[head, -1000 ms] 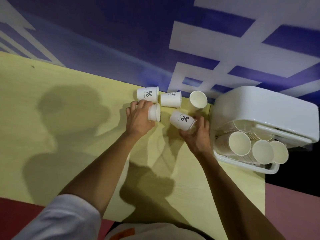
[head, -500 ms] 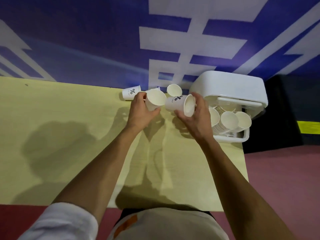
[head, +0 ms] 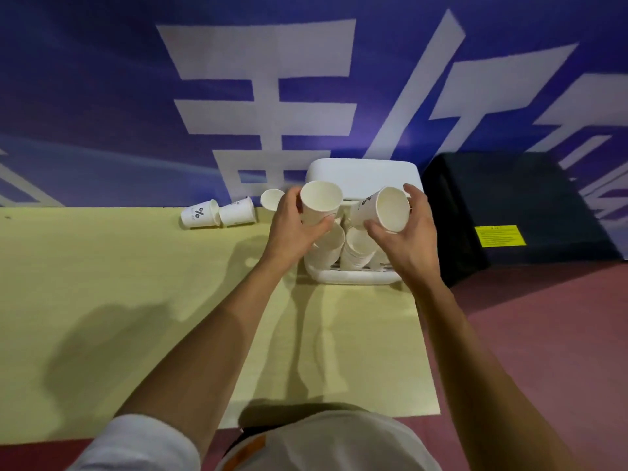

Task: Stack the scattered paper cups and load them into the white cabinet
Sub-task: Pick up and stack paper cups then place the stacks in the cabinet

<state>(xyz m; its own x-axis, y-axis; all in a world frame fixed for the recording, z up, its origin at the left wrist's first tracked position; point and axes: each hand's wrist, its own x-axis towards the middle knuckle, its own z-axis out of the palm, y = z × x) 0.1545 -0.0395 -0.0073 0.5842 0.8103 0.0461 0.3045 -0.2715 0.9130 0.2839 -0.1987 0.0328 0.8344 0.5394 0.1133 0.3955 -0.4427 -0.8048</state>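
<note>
My left hand (head: 295, 229) grips a white paper cup (head: 319, 202), mouth facing me. My right hand (head: 406, 239) grips a second paper cup (head: 384, 210) with a % mark, mouth also toward me. Both cups hang just in front of the white cabinet (head: 362, 175) at the table's far right. Stacks of cups (head: 356, 249) lie in its open front, partly hidden by my hands. Three more cups remain on the table: a % cup on its side (head: 198, 215), another beside it (head: 237, 212), and one (head: 271, 199) behind my left hand.
The yellow table (head: 136, 283) ends just right of the cabinet, above a red floor (head: 526, 334). A black box (head: 520, 212) with a yellow label stands to the right. A blue wall with white characters runs behind the table.
Both hands have lifted their cups off the table and carried them right, up to the cabinet's open front. The camera has followed to the right.
</note>
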